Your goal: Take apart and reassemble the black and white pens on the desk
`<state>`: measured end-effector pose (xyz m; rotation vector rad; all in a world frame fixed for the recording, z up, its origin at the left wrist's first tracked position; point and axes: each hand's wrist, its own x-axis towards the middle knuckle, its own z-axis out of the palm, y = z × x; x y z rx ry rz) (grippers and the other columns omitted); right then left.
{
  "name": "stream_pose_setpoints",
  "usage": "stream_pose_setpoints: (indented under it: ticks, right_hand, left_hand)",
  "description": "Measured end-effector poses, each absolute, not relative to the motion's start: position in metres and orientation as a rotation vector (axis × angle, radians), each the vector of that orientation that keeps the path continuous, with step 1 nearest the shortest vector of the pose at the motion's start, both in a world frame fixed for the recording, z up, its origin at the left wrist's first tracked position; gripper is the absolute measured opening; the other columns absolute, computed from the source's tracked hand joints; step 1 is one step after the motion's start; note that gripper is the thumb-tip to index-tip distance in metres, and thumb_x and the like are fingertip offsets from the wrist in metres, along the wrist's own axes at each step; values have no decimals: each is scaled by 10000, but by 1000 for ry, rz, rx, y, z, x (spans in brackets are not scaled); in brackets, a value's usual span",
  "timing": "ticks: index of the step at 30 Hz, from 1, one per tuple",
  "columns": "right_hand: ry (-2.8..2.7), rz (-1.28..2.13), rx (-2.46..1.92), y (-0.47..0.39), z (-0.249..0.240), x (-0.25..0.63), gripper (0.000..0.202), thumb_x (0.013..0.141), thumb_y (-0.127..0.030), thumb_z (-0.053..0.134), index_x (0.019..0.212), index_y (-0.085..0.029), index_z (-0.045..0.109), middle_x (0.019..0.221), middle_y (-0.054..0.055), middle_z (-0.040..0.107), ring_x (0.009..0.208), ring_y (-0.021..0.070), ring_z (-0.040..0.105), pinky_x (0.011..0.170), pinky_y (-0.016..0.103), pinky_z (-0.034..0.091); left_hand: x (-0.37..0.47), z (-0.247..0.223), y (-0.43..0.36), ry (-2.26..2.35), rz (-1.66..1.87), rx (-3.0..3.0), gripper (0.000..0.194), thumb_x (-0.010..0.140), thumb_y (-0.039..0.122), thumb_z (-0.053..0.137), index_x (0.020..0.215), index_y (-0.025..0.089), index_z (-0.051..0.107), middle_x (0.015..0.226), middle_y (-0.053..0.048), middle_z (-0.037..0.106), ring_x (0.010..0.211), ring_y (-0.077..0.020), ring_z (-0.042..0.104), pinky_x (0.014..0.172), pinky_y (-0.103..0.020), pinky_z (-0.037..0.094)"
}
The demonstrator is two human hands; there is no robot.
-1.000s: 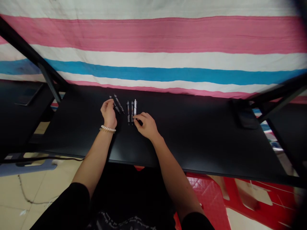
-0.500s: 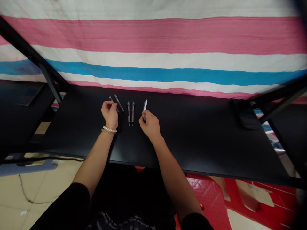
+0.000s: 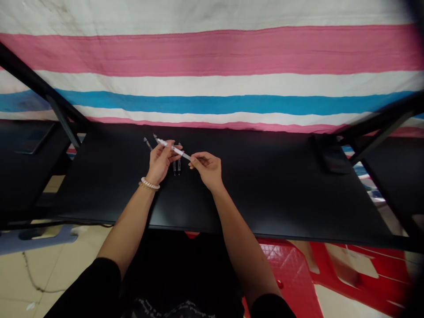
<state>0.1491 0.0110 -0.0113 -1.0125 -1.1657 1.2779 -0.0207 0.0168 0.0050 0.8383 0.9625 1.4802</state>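
A white pen is held slantwise above the black table, its upper end to the left. Around its upper part the fingers of my left hand are closed. My right hand pinches the pen's lower, greyer end between thumb and fingers. Two dark pens lie side by side just beneath the held one, partly covered by my left hand. Beyond that hand, the tips of two more dark pens show; the rest of them is hidden.
The black table is framed by slanted dark metal bars at both sides. A dark flat object rests at the right. Striped cloth hangs behind. A red plastic stool stands below the front edge.
My right hand has lifted the white pen off the table and turned it leftward. My left hand has moved right from the left pair of dark pens and taken hold of its upper part.
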Motion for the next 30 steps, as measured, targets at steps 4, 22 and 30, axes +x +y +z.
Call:
stream_pose_setpoints:
  ticks: [4,22,30]
  right_hand:
    - [-1183,1340,-940,10,-13,146,370,766,-547,804,895,-208,731,709,7,728,592,141,686,581,287,599]
    - [-1217,1105,-975,3,-12,141,240,891,-447,698,984,-238,769,852,44,746,699,173,729,696,359,648]
    - [-1166,1242,-974,6,-7,145,342,832,-554,739,952,-235,749,842,48,745,769,194,733,757,386,648]
  left_hand:
    - [-22,6,15,885,1478,807,361,813,472,808,963,180,658,942,-75,794,892,-198,777,835,-325,622]
    - [-20,5,14,824,1488,739,294,844,424,798,916,186,641,994,-60,796,974,-190,774,873,-288,623]
    - [-21,7,15,886,1476,732,261,885,430,752,914,211,614,1003,-56,784,1015,-196,762,892,-323,622]
